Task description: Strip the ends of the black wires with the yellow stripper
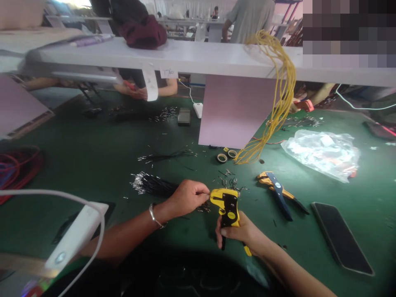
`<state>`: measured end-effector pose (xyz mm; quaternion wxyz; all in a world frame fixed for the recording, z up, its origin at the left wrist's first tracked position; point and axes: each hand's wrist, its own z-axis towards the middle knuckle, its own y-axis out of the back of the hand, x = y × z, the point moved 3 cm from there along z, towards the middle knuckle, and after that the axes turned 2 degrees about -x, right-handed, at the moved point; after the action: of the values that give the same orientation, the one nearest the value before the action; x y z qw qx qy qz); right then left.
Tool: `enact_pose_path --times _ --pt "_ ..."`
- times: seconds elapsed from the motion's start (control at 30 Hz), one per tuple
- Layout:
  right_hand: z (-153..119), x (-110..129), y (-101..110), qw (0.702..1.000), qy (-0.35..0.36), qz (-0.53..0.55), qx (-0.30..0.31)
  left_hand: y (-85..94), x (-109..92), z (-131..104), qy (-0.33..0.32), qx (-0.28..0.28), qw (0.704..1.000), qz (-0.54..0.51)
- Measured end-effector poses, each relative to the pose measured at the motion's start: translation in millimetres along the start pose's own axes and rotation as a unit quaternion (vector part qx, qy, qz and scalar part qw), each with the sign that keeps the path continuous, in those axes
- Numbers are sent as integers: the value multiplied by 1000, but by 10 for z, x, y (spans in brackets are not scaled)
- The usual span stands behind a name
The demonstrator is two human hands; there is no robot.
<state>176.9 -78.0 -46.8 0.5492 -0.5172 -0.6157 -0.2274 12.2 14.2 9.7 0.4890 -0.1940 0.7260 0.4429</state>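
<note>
My right hand (236, 231) is wrapped round the handles of a yellow and black wire stripper (230, 206), held upright with its jaws toward the left. At those jaws my left hand (193, 193) is closed in a pinch; what sits between the fingertips is too small to make out. Beside and partly behind my left hand lies a thick bundle of black wires (157, 185) with bright ends. Short dark offcuts (230, 180) are scattered behind the stripper. A second wire stripper (276, 187), blue and yellow, rests on the green table (102, 165) to the right.
At the right lie a phone (342, 237) and a clear plastic bag (321, 152). Yellow wires (286, 90) hang from the white shelf (198, 57). Two tape rolls (222, 158) are near the pink panel (236, 109). A white power strip (77, 235) and its cable are front left. Co-workers' hands show across the table.
</note>
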Motion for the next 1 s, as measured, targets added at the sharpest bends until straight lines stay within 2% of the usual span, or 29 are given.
enact_pose_path --times 0.43,0.67,0.77,1.0 --pt "-23 -2 -37 999 -9 1 -31 14 -5 -2 -7 12 999 -30" --pt "-29 -12 -37 998 -12 22 -60 95 -20 -5 63 40 992 -102" --pt "-38 0 -49 996 -8 35 -77 116 15 3 64 44 976 -204" --pt "-61 34 -101 994 9 75 -77 64 40 46 77 64 906 -412"
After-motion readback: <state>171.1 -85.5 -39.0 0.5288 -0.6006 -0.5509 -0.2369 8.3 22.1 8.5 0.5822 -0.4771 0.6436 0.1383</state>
